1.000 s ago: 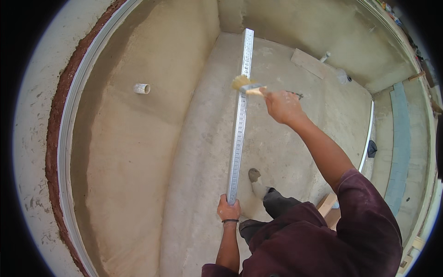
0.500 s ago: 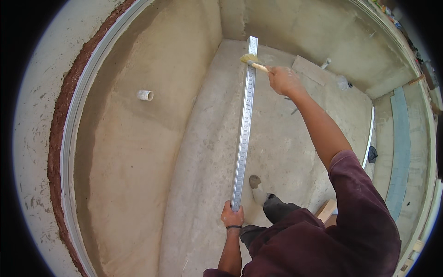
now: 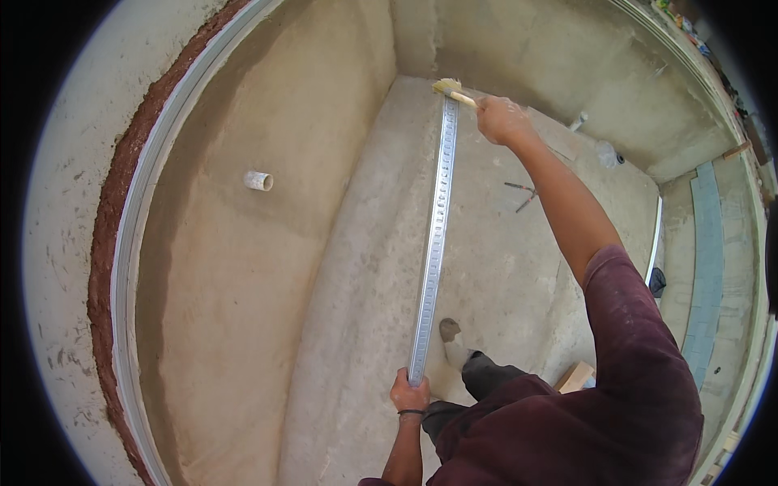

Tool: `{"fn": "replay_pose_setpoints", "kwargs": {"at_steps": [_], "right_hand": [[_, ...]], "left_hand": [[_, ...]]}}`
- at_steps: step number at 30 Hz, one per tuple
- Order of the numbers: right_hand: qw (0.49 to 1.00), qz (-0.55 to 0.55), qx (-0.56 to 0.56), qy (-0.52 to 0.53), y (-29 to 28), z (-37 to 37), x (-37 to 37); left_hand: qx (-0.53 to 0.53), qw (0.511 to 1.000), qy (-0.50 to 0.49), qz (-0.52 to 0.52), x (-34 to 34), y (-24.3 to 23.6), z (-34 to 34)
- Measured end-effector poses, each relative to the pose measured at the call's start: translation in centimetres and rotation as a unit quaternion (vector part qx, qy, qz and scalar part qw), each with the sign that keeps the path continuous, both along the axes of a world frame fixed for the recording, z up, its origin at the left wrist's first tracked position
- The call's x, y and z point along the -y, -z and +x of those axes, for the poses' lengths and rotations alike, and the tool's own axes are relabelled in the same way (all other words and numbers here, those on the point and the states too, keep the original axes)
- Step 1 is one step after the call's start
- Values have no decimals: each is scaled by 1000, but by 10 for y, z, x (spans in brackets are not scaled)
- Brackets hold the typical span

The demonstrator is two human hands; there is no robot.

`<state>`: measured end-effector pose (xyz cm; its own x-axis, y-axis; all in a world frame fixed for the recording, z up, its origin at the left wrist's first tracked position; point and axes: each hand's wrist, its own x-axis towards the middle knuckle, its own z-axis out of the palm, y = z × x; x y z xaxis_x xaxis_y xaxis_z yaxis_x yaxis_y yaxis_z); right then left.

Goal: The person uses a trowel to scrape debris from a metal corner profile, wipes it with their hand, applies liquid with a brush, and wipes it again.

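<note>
A long silver metal strip (image 3: 433,243) with a row of small markings or slots runs away from me over the concrete floor. My left hand (image 3: 409,394) is closed around its near end, low in the picture. My right hand (image 3: 504,121) grips the wooden handle of a paintbrush (image 3: 447,87), whose pale bristles are at the strip's far end and hide its tip.
Concrete walls (image 3: 235,283) enclose the space, with a short white pipe (image 3: 258,181) jutting from the left one. A black-and-orange tool (image 3: 521,196), a plastic bottle (image 3: 608,155), wooden pieces (image 3: 574,377) and a pale blue strip (image 3: 705,243) lie or stand rightward. My boot (image 3: 452,336) is below.
My right hand has moved the brush away from me along the strip, from its upper middle to its far end. The strip and my left hand appear slightly lower and further right.
</note>
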<state>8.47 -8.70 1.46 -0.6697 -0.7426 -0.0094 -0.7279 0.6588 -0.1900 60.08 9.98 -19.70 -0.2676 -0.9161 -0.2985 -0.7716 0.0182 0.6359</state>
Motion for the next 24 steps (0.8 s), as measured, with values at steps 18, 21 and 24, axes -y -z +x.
{"fn": "replay_pose_setpoints", "kwargs": {"at_steps": [18, 21, 24], "right_hand": [[975, 130, 83, -157, 35, 103, -86], [966, 165, 92, -174, 27, 103, -90], [997, 37, -4, -64, 21, 10, -17]], "left_hand": [[38, 997, -27, -56, -13, 11, -2], [43, 996, -24, -74, -12, 13, -2], [37, 995, -11, -92, -13, 4, -10]]}}
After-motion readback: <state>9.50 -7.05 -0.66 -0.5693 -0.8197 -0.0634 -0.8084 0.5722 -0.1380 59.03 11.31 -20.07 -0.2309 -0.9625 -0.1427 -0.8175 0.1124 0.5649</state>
